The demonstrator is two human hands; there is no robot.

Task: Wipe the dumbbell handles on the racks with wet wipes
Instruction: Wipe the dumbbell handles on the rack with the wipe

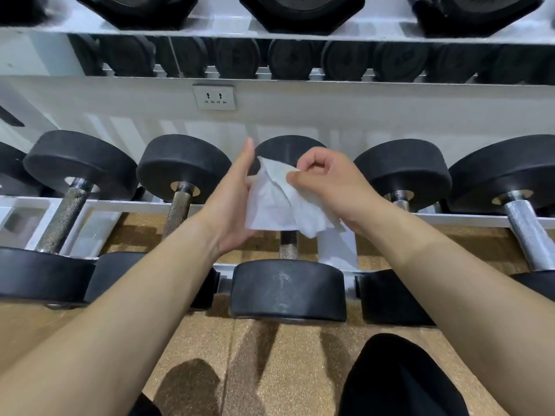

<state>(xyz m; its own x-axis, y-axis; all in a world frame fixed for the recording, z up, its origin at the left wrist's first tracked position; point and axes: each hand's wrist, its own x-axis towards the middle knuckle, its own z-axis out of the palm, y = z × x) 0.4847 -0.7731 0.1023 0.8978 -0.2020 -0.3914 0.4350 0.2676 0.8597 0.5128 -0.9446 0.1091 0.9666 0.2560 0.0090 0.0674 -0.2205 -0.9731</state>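
A crumpled white wet wipe hangs between my two hands above the middle dumbbell on the bottom rack. My left hand stands upright with straight fingers against the wipe's left side, its thumb behind the cloth. My right hand has curled fingers and pinches the wipe's upper right edge. Only a short piece of the middle dumbbell's knurled handle shows below the wipe. To the left lie two dumbbells with dull knurled handles; at the right one has a bright chrome handle.
The white rack rail runs across behind the handles. Upper shelves hold more black dumbbells. A wall socket sits on the white wall. Speckled tan floor lies below, and my dark-clothed knee is at the bottom right.
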